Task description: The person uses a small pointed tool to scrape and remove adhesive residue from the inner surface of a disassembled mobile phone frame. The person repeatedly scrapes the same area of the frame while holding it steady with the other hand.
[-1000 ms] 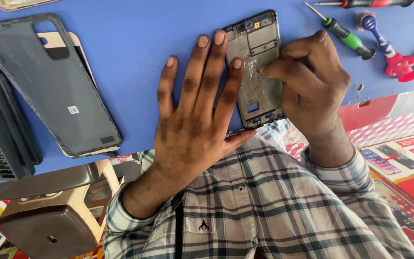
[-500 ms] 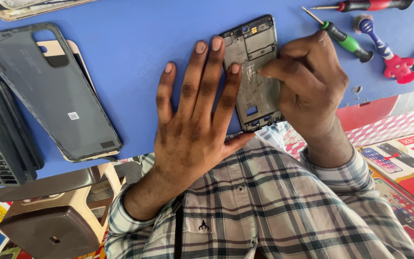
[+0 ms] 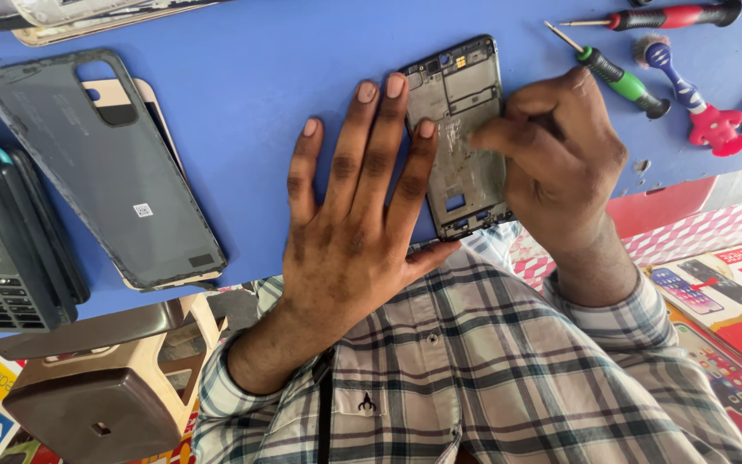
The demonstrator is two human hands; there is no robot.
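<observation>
While under both hands, phone frame [image 3: 461, 137]

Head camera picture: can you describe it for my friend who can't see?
A person's left hand presses flat on a bare phone frame on a blue table, while the right hand picks at its middle. A grey back cover lies left; screwdrivers lie right.

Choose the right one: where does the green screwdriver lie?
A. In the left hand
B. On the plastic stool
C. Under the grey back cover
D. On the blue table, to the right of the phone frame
D: the green screwdriver lies on the blue table, to the right of the phone frame, in neither hand.
</observation>
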